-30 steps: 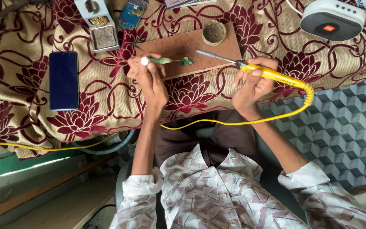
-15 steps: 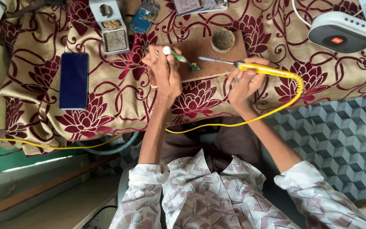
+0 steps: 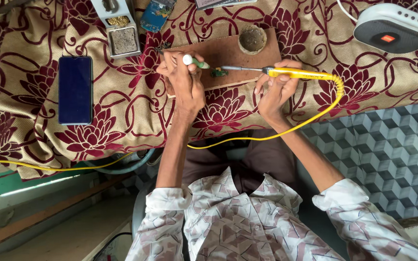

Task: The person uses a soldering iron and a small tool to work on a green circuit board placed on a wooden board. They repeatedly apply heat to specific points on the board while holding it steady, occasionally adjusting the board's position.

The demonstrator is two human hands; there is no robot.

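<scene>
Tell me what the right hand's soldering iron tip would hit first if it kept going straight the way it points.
Held in the right hand, the yellow soldering iron points left along the brown board. Its tip would probably meet the small green circuit piece first, then the left hand; height above the board is unclear.

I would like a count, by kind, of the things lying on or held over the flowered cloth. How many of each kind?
Hand tools, held: 2, yellow soldering iron in the right hand, green-and-white tool in the left hand
Circuit boards: 2, small green board, blue board
Phone: 1
Speaker: 1
Round tin: 1
Tip-cleaning stand: 1
Brown work board: 1
Total: 9
</scene>
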